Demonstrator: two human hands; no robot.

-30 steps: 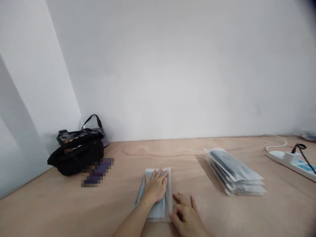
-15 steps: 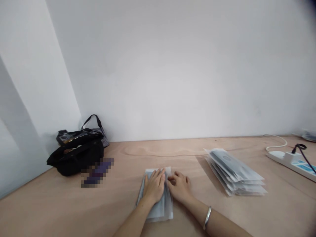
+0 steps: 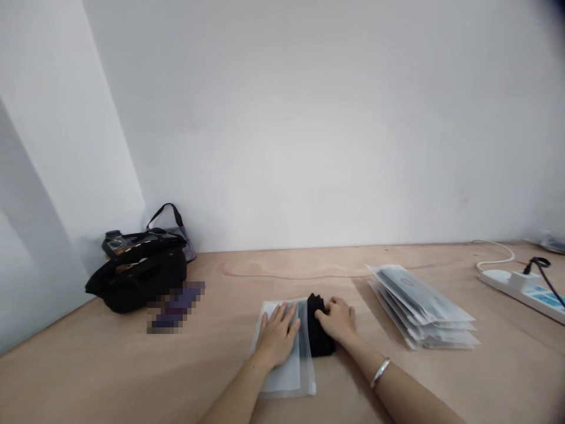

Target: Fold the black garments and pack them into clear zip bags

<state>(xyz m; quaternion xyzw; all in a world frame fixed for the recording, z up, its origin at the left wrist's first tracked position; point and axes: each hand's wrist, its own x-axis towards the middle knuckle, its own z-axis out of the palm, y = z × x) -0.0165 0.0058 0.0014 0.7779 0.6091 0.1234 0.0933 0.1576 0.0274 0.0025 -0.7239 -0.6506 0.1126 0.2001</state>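
A frosted clear bag with a pale sheet inside lies flat on the wooden table, near the front centre. My left hand rests palm down on it, fingers spread. Just right of the bag, a folded black cloth-like item sits partly beside and against the bag's edge. My right hand, with a silver bangle on the wrist, grips the black item's right side with bent fingers.
A stack of frosted bags lies to the right. Beyond it is a white power strip with cables. At the left stand a black bag and a striped bag, with a pixelated purple object nearby.
My right hand has moved right, and the black item now shows outside the bag's right edge. My left hand stays on the bag with its fingers spread wider.
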